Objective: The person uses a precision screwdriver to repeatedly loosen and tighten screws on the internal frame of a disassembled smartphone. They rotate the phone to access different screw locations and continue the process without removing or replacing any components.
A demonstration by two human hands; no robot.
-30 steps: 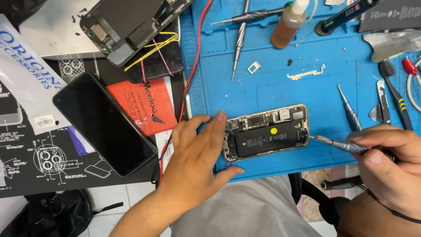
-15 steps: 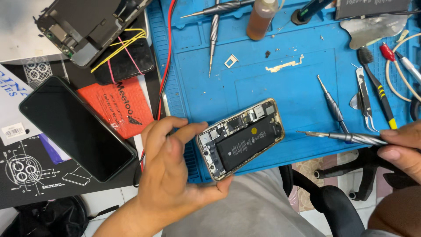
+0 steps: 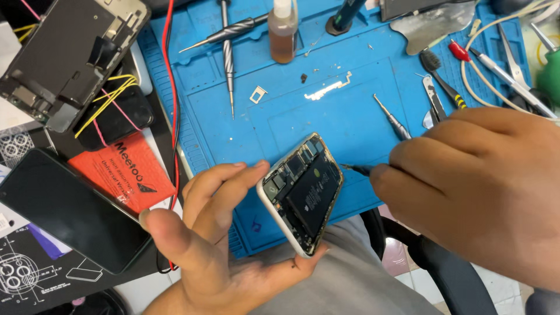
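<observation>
My left hand (image 3: pixel 221 245) holds an opened phone (image 3: pixel 303 192) with no screen on it, tilted up off the blue mat (image 3: pixel 303 116); its black battery and small boards show. My right hand (image 3: pixel 478 186) grips a thin screwdriver (image 3: pixel 356 170) whose dark tip sits right at the phone's right edge. The fingers hide most of the tool's shaft.
On the mat lie two loose screwdrivers (image 3: pixel 227 52), an amber liquid bottle (image 3: pixel 283 35), tweezers (image 3: pixel 431 96), a small metal tray piece (image 3: pixel 258 93) and a bracket (image 3: pixel 329 88). To the left sit a dark phone screen (image 3: pixel 70 210), an orange card (image 3: pixel 125 172) and a phone frame (image 3: pixel 70 58). Red wire (image 3: pixel 169 87) runs down the mat's edge.
My left hand has lifted the opened phone off the mat and tilted it upright. My right hand moved in closer, bringing the screwdriver tip to the phone's edge.
</observation>
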